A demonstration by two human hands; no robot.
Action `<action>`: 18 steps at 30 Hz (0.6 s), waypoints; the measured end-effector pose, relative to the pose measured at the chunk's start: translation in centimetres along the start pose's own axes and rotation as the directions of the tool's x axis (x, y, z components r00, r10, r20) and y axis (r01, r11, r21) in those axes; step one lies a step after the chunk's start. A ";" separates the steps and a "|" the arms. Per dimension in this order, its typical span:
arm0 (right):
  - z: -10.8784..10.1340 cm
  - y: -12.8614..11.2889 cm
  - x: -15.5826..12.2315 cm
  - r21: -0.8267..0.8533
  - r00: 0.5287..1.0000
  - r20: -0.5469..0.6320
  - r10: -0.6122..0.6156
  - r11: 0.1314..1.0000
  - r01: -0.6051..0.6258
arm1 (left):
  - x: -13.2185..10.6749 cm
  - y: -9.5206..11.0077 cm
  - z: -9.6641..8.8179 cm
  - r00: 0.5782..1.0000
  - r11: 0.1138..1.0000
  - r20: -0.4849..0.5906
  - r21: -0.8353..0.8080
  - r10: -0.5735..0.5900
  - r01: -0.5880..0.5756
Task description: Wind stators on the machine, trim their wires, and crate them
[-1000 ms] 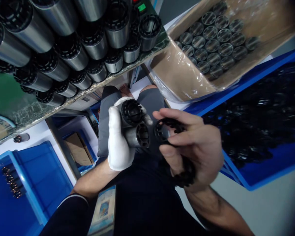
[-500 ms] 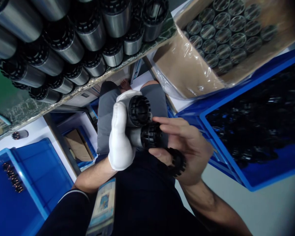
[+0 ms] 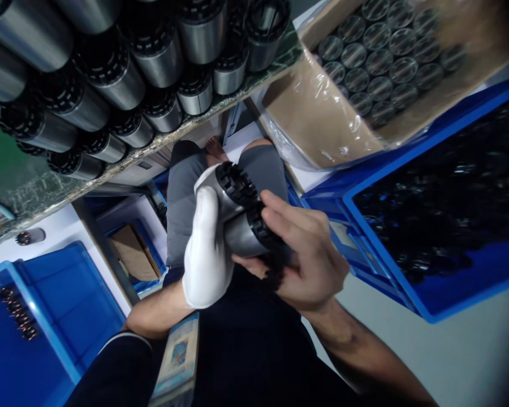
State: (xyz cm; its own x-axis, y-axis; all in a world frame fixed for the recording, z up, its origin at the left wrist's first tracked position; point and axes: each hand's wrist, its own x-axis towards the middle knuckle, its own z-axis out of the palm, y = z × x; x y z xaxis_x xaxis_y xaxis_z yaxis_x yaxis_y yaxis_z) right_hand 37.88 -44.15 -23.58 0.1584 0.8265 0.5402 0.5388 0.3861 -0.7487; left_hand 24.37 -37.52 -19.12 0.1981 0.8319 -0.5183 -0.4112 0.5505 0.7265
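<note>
Above my lap, my left hand (image 3: 206, 254), in a white glove, is wrapped round two silver metal cylinders. The upper cylinder (image 3: 223, 195) has a black slotted end cap (image 3: 237, 182) facing up and right. Just below it, the lower cylinder (image 3: 242, 236) also carries a black toothed end, partly covered by fingers. My bare right hand (image 3: 311, 251) presses its fingertips on that black end. A loose black toothed ring (image 3: 274, 278) is tucked in the same hand near the thumb, mostly in shadow.
Several capped metal cylinders (image 3: 129, 85) stand on the green bench (image 3: 38, 186) at upper left. A plastic-lined cardboard box (image 3: 322, 124) holds several bare tubes. The blue crate (image 3: 390, 282) at right holds dark parts; another blue bin (image 3: 68, 282) stands at left.
My right hand has moved left and closed in on the lower cylinder's black end, taking the loose ring along. The two cylinders have tilted, their capped ends turning slightly.
</note>
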 end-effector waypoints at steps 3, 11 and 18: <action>-0.9 0.1 -0.1 0.245 0.980 0.069 0.185 0.950 -0.196 | -0.2 0.9 -1.0 0.996 0.997 0.058 -0.027 0.071 -0.070; -1.6 -0.4 1.3 -0.108 0.913 0.354 0.202 0.979 -0.174 | 2.9 -0.7 -0.3 0.985 0.981 0.131 -0.144 -0.109 0.127; -3.6 1.0 1.9 -0.240 0.798 0.365 0.479 0.877 -0.417 | 4.2 -5.3 -2.4 0.722 0.702 -0.028 -0.265 -0.691 0.661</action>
State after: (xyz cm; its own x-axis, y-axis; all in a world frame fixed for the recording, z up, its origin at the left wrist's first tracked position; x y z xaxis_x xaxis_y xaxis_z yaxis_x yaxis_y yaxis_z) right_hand 41.69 -43.72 -21.92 0.0826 0.9943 -0.0677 0.6047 -0.1040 -0.7897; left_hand 25.30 -37.12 -26.24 0.4022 0.2185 -0.8891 -0.3937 0.9180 0.0475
